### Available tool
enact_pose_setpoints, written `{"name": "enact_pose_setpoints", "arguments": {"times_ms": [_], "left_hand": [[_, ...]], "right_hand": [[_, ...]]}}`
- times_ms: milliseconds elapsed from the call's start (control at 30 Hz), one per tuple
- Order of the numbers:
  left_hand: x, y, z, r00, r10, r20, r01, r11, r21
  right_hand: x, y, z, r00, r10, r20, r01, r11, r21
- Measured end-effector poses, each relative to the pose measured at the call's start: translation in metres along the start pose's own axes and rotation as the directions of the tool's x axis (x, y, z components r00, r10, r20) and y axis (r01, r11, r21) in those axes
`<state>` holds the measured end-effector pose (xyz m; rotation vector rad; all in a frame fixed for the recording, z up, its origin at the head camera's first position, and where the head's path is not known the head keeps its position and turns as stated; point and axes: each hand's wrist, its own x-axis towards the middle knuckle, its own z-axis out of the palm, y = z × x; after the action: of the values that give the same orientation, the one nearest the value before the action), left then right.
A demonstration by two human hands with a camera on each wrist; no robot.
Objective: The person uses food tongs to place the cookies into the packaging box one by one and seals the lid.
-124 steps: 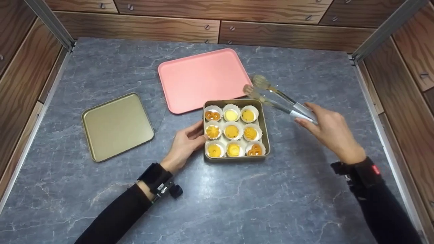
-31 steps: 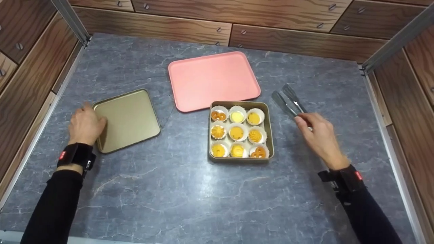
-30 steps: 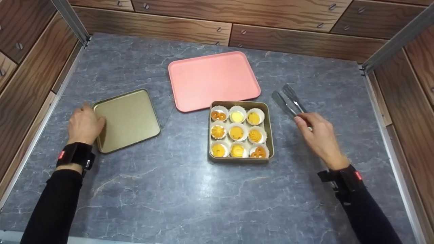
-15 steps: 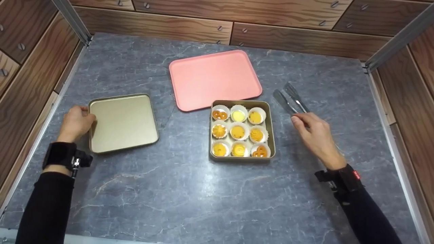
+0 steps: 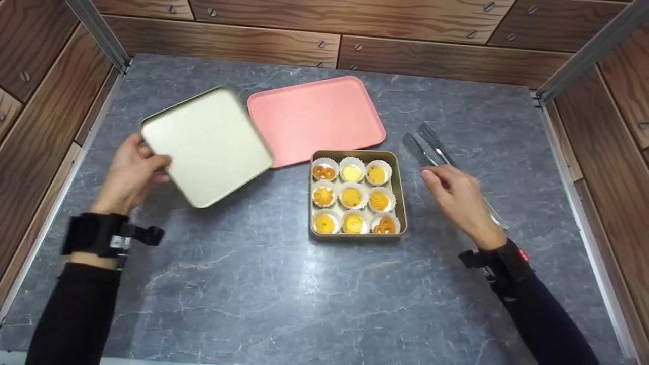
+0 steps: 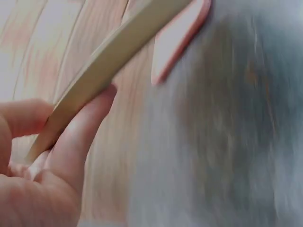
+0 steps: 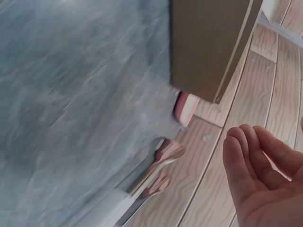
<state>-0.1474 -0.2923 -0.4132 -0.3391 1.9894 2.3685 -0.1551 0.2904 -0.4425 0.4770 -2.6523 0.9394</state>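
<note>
My left hand [image 5: 127, 175] pinches the left edge of a square gold tin lid [image 5: 208, 147] between thumb and fingers. The lid is raised off the table and tilted, its far right corner overlapping the pink tray in the head view. In the left wrist view the rim of the lid [image 6: 94, 71] lies between thumb and fingers. My right hand [image 5: 459, 203] holds nothing, its fingers loosely bent, over the tongs [image 5: 417, 148] lying on the table. The right wrist view shows the hand [image 7: 265, 175] apart from the tongs [image 7: 142, 182]. A square gold tin [image 5: 358, 238] stands uncovered between the hands.
Several cookies [image 5: 351, 196] in white paper cups sit in rows in the tin. Behind it lies a pink tray [image 5: 314, 121] with nothing on it. Wood-patterned walls [image 5: 263, 43] border the grey marbled table [image 5: 243, 304].
The left hand left the tin, took hold of the lid and lifted it towards the back right. The right hand lowered the tongs to the table and let go of them.
</note>
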Motion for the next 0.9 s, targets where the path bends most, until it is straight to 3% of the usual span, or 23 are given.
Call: {"name": "enact_pose_setpoints", "arguments": {"times_ms": [100, 200, 267, 333, 433, 500, 567, 733, 800, 900], "left_hand": [[-0.002, 0.003, 0.036, 0.993, 0.117, -0.024, -0.115, 0.992, 0.047], [-0.005, 0.005, 0.07, 0.969, 0.245, -0.033, -0.239, 0.963, 0.127], [-0.007, 0.003, 0.09, 0.941, 0.339, -0.02, -0.327, 0.919, 0.22], [-0.009, 0.0, 0.108, 0.892, 0.452, 0.013, -0.431, 0.842, 0.323], [-0.013, -0.009, 0.132, 0.774, 0.625, 0.106, -0.597, 0.662, 0.454], [-0.016, -0.016, 0.147, 0.673, 0.716, 0.184, -0.695, 0.529, 0.487], [-0.019, -0.022, 0.159, 0.579, 0.771, 0.265, -0.774, 0.419, 0.474], [-0.024, -0.034, 0.183, 0.36, 0.843, 0.4, -0.906, 0.212, 0.367], [-0.025, -0.038, 0.189, 0.27, 0.859, 0.434, -0.932, 0.12, 0.343], [-0.025, -0.045, 0.197, 0.162, 0.856, 0.49, -0.95, 0.0, 0.313]], "right_hand": [[0.004, -0.012, 0.002, 0.999, 0.015, 0.03, -0.015, 1.0, 0.025], [0.009, -0.025, 0.005, 0.996, 0.048, 0.077, -0.056, 0.993, 0.103], [0.012, -0.032, 0.007, 0.99, 0.074, 0.121, -0.095, 0.979, 0.179], [0.015, -0.039, 0.009, 0.982, 0.093, 0.166, -0.134, 0.957, 0.256], [0.019, -0.046, 0.012, 0.966, 0.125, 0.226, -0.202, 0.911, 0.361], [0.021, -0.05, 0.014, 0.956, 0.148, 0.254, -0.247, 0.871, 0.425], [0.022, -0.054, 0.015, 0.945, 0.173, 0.276, -0.293, 0.824, 0.485], [0.025, -0.06, 0.013, 0.904, 0.251, 0.347, -0.42, 0.676, 0.605], [0.025, -0.061, 0.012, 0.882, 0.276, 0.383, -0.469, 0.597, 0.651], [0.024, -0.06, 0.01, 0.852, 0.28, 0.443, -0.523, 0.459, 0.718]]}}
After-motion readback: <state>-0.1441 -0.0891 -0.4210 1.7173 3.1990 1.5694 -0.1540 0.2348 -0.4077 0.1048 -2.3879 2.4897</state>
